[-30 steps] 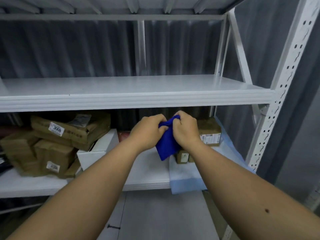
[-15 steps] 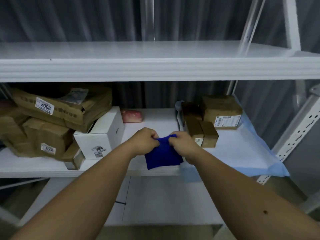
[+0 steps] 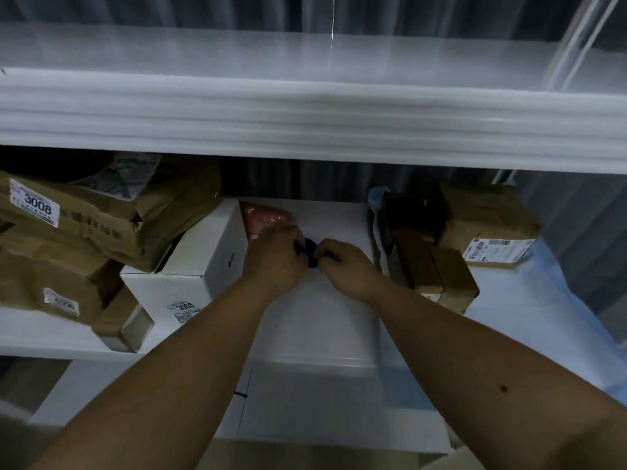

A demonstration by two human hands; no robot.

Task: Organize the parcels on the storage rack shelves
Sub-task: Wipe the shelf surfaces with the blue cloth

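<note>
Both hands reach into the middle shelf (image 3: pixel 332 320) of the white rack. My left hand (image 3: pixel 274 257) and my right hand (image 3: pixel 346 266) together grip a small dark blue cloth (image 3: pixel 310 251), which is bunched between their fingers and mostly hidden. A white box labelled 3008 (image 3: pixel 190 276) stands just left of my left hand. A pink parcel (image 3: pixel 266 215) lies behind it. Small brown boxes (image 3: pixel 431 273) stand right of my right hand.
Crumpled brown parcels (image 3: pixel 101 215) are piled at the left of the shelf, one labelled 3008. A larger brown box with a white label (image 3: pixel 488 228) sits at the right on a pale blue sheet (image 3: pixel 529 320). The upper shelf's front edge (image 3: pixel 312 120) hangs close overhead.
Both hands have moved forward from the shelf's front edge into the shelf with the blue cloth. The cloth is now bunched up small. The view has dropped and moved closer.
</note>
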